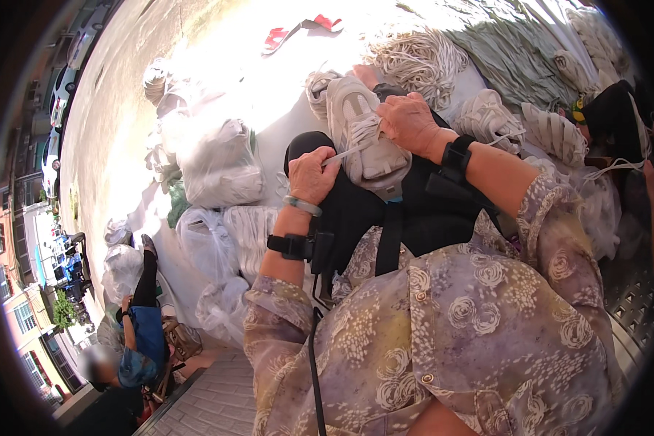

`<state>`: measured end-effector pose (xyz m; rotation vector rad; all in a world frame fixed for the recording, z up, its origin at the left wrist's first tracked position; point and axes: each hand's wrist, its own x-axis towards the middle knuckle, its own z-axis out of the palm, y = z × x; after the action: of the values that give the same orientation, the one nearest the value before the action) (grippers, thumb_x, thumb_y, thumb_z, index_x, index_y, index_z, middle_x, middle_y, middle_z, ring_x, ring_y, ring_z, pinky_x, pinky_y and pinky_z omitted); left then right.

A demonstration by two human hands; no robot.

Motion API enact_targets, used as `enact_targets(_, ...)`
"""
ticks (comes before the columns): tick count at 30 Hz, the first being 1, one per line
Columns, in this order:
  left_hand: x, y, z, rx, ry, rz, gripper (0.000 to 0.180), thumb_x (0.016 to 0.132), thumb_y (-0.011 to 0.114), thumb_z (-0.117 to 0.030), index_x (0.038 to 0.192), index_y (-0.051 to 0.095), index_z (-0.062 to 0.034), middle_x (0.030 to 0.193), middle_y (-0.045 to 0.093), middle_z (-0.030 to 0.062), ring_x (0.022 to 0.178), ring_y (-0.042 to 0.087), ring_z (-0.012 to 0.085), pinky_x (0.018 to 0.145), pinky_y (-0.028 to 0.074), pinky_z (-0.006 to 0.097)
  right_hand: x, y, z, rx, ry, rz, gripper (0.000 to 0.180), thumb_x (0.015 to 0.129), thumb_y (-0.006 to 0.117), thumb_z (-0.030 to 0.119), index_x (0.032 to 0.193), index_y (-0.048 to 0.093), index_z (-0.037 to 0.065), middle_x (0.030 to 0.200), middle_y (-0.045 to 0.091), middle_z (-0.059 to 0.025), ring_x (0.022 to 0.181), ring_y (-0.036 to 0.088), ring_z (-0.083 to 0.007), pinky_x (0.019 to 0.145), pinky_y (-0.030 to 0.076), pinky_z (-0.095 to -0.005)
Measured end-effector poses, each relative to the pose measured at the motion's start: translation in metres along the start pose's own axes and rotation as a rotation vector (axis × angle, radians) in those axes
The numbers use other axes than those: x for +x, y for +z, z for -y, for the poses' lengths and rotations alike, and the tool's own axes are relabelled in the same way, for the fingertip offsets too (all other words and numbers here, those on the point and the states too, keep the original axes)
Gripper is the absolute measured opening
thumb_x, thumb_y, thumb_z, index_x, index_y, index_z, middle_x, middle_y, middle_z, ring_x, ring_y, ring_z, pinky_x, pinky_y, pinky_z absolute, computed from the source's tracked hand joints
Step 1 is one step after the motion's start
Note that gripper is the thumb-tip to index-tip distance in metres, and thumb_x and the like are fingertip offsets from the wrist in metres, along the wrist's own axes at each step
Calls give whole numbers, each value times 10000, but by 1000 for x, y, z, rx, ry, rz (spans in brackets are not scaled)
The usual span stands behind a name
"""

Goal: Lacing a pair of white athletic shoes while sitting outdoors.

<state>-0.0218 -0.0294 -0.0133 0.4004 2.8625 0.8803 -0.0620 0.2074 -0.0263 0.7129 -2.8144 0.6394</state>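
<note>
A white sneaker [350, 97] rests on my lap, against my black-clothed legs, its laced front toward me. A pale shoelace [352, 150] stretches from the sneaker's eyelets toward my left. The fingers of my left hand [310, 176] are closed on that lace, just beside the shoe. My right hand [409, 126] is at the sneaker's right side with bent fingers pinched near the lacing. Its fingertips are partly hidden, but they appear to grip the lace there.
Bundled white laces [419, 64] lie beyond my right hand. More white sneakers [489, 120] sit to the right. Clear plastic bags of white goods [221, 163] are piled at left. Red-and-black sandals [301, 33] lie far ahead. Another person [142, 345] sits at lower left.
</note>
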Motion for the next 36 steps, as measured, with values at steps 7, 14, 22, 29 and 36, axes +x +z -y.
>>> enact_targets(7, 1, -1, -5, 49, 0, -4, 184, 743, 609, -233, 856, 645, -93, 674, 623, 75, 630, 611, 201, 639, 461, 306, 0, 7, -8, 598, 300, 54, 126, 759, 522, 139, 818, 565, 37, 688, 570, -76, 652, 546, -191, 633, 440, -294)
enact_targets(14, 3, 4, -2, 106, 5, 3, 184, 736, 616, -248, 836, 649, -97, 654, 620, 75, 626, 608, 223, 632, 458, 321, 8, 6, -25, 950, 421, 399, 135, 661, 599, 137, 730, 616, 23, 637, 570, -47, 632, 525, -115, 588, 426, -285)
enact_targets(22, 3, 3, -4, 75, -3, 5, 173, 731, 613, -241, 800, 648, -86, 633, 606, 90, 595, 595, 232, 621, 453, 324, 14, -27, -11, 560, 473, 617, 317, 664, 610, 321, 763, 654, 22, 735, 631, -113, 756, 600, -233, 676, 440, -340)
enact_targets(29, 4, 6, -5, 77, -5, -16, 182, 738, 606, -268, 747, 641, -89, 584, 582, 77, 570, 579, 233, 581, 425, 331, 12, -28, 9, 220, 528, 559, 335, 686, 580, 354, 749, 668, 37, 844, 644, -161, 914, 574, -331, 796, 373, -474)
enact_targets(36, 7, 9, -3, 104, 23, -62, 175, 767, 589, -258, 731, 629, -91, 606, 589, 71, 600, 583, 252, 592, 417, 357, -4, -15, 9, -96, 58, 180, 158, 675, 597, 244, 624, 610, 95, 827, 537, -32, 949, 483, -232, 885, 306, -489)
